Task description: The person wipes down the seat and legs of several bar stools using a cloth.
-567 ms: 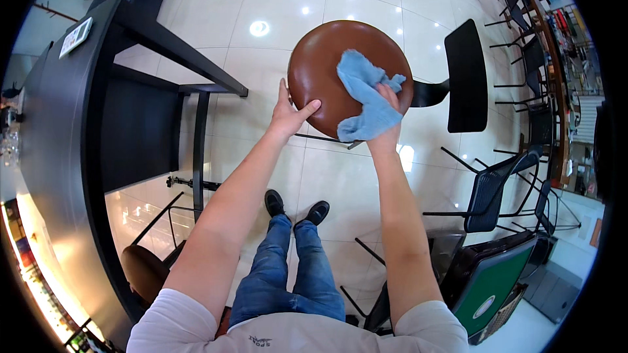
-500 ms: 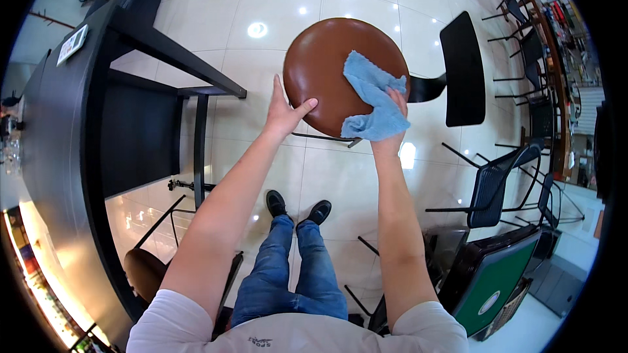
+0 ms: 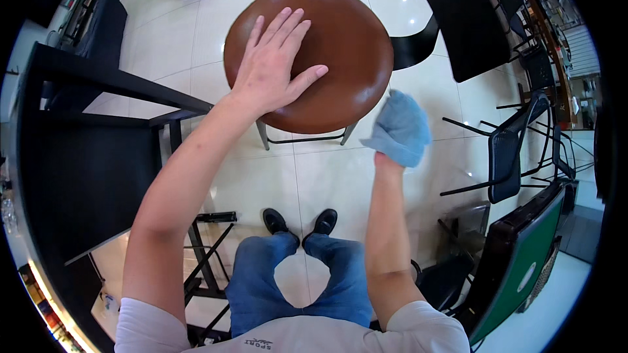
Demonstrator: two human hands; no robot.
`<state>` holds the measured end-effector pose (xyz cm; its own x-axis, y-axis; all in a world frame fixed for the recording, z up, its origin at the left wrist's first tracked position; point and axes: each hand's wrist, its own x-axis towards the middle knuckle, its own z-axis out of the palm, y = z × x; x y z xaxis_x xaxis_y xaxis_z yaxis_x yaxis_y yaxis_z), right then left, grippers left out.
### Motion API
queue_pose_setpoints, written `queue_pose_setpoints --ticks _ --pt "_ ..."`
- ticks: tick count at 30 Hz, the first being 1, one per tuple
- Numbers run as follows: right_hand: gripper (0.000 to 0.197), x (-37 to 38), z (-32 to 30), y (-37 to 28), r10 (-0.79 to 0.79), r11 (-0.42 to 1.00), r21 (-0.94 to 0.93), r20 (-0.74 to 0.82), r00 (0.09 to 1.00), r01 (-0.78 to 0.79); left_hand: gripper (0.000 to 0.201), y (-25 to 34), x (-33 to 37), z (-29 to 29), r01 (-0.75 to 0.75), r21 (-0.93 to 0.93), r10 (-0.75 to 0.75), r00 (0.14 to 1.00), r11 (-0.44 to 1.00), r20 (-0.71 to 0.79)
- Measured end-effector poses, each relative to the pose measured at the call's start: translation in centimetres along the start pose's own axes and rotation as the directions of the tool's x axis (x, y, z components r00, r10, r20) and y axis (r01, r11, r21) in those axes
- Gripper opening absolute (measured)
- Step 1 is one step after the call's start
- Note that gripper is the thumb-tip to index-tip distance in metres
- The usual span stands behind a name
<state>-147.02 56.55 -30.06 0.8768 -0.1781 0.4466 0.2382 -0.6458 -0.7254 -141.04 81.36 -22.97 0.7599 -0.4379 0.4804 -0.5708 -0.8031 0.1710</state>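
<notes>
Over pale tiles (image 3: 261, 183), left fingers (image 3: 297, 36) splay on brown seat (image 3: 347, 52); blue cloth (image 3: 402, 127) hides right fingers' state.

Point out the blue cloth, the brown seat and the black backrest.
blue cloth (image 3: 400, 127), head view: middle of its visible side
brown seat (image 3: 345, 49), head view: bare part of its top
black backrest (image 3: 463, 21), head view: middle of its panel

I see bright, mostly cool light, with small white glints on the glossy floor (image 3: 340, 176) and soft sheen on the brown seat (image 3: 340, 46). A warm strip (image 3: 51, 304) glows at lower left. My blue cloth (image 3: 400, 127) looks slightly blurred; edges bend toward black, rounded corners.
</notes>
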Motion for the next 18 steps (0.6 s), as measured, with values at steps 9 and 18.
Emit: queue_pose_setpoints --ticks 9,18 --pt "0.075 -3.0 8.4 4.8 -0.231 0.924 -0.349 -0.189 0.954 0.154 0.072 -0.3 -0.6 2.0 -0.100 0.105 0.116 0.980 0.989 -0.162" --pt "0.047 -1.5 8.3 7.3 -0.614 0.785 -0.180 -0.100 0.783 0.593 0.062 -1.6 -0.4 2.1 -0.101 0.132 0.128 0.968 0.986 -0.215"
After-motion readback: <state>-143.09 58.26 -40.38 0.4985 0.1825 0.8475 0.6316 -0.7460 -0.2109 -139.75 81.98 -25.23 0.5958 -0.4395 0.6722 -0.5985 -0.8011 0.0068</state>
